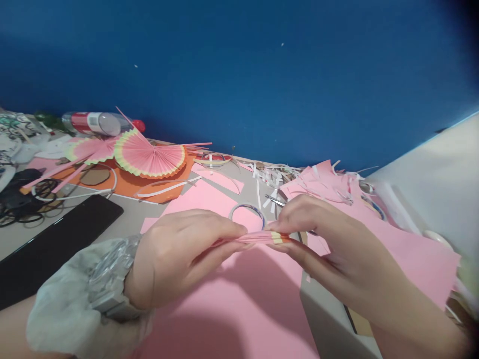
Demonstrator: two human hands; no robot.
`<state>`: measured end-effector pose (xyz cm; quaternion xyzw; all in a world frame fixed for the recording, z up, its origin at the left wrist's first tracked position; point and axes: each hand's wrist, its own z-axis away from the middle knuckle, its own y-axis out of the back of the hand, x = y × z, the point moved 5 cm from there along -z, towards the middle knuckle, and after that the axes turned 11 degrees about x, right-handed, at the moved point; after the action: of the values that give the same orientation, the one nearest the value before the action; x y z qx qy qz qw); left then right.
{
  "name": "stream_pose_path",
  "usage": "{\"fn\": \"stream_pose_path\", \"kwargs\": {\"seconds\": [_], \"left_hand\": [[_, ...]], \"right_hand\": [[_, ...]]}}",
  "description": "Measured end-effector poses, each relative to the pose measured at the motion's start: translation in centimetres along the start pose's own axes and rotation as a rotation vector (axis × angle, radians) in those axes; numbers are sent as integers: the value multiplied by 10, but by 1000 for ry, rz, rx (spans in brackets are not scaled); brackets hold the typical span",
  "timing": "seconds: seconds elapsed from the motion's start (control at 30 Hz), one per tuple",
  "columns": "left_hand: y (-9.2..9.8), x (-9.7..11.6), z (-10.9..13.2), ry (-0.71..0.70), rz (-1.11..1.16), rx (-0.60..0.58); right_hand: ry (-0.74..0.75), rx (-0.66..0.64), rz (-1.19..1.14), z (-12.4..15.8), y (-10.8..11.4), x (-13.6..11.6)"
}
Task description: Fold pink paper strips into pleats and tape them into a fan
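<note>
A narrow stack of pleated pink paper (258, 238) with a yellow and orange end is held level between both hands above a large pink sheet (239, 299). My left hand (179, 254) pinches its left end with closed fingers. My right hand (318, 239) pinches the banded right end. A wristwatch and a grey sleeve sit on my left wrist.
Finished pink paper fans (149, 154) lie on orange card at the back left, near a lying plastic bottle (99, 122). A black tablet (56, 239) lies at the left. A tape ring (247, 210), paper strips (273, 177) and pink scraps (325, 182) surround the hands. A blue wall stands behind.
</note>
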<state>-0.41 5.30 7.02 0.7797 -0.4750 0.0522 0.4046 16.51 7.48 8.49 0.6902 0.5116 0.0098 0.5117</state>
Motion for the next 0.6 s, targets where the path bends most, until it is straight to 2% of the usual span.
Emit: {"fn": "stream_pose_path", "kwargs": {"seconds": [0.13,0.33,0.6], "left_hand": [[0,1,0,-15,9,20],[-5,-5,1,29,50,-28],[3,-10,-2,91,-13,171]], "right_hand": [[-16,-2,-3,-1,-2,2],[-55,12,22,0,1,5],[-47,57,46,0,8,9]]}}
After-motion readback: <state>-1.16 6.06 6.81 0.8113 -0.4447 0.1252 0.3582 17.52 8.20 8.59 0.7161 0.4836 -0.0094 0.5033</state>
